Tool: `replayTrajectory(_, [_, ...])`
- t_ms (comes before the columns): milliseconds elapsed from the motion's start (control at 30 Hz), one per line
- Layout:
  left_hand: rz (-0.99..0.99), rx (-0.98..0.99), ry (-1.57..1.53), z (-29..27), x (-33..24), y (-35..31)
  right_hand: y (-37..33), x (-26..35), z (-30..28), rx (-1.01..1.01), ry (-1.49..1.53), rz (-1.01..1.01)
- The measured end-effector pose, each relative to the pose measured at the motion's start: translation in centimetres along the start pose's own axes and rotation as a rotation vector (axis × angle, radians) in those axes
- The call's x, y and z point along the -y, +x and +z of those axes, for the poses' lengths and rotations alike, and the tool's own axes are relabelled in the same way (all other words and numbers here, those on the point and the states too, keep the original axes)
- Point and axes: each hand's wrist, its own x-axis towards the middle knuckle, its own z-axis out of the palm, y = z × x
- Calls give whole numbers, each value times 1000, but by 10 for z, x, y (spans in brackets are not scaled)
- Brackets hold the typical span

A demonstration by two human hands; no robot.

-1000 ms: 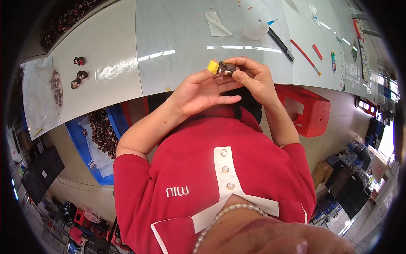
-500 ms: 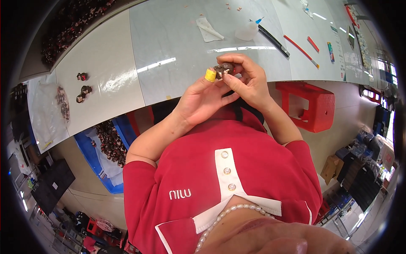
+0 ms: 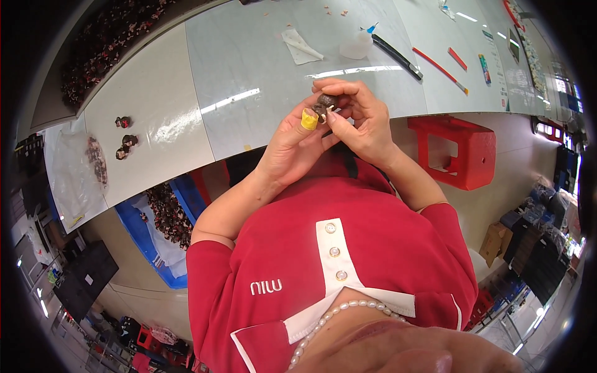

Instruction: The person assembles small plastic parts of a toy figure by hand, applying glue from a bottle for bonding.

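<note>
Both hands meet above the near edge of the grey table (image 3: 249,74). My left hand (image 3: 295,146) has a yellow cover on one fingertip and pinches a small dark brown part (image 3: 326,102) from the left. My right hand (image 3: 360,121) grips the same part from the right, with its fingers curled over the top. The part is mostly hidden between the fingertips.
Three small dark parts (image 3: 124,140) lie on the white table section at left, beside a clear plastic bag (image 3: 81,171). A paper slip (image 3: 301,46), a black tool (image 3: 398,57) and red sticks (image 3: 441,65) lie further back. A red stool (image 3: 463,149) stands right; a blue bin of dark parts (image 3: 165,214) below.
Both hands stay together on the small dark part and have turned it slightly. The view has shifted a little, so the table appears further left and up.
</note>
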Motion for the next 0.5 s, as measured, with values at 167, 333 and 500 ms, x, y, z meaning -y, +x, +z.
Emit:
replayTrajectory(167, [-10, 28, -19, -2, -3, 0, -3, -10, -1, 16, 104, 8])
replayTrajectory(333, [-33, 19, -52, -8, -5, 0, -2, -11, -6, 53, 153, 2])
replayTrajectory(500, [-54, 27, -116, -10, -6, -1, -1, -10, -7, 83, 122, -37])
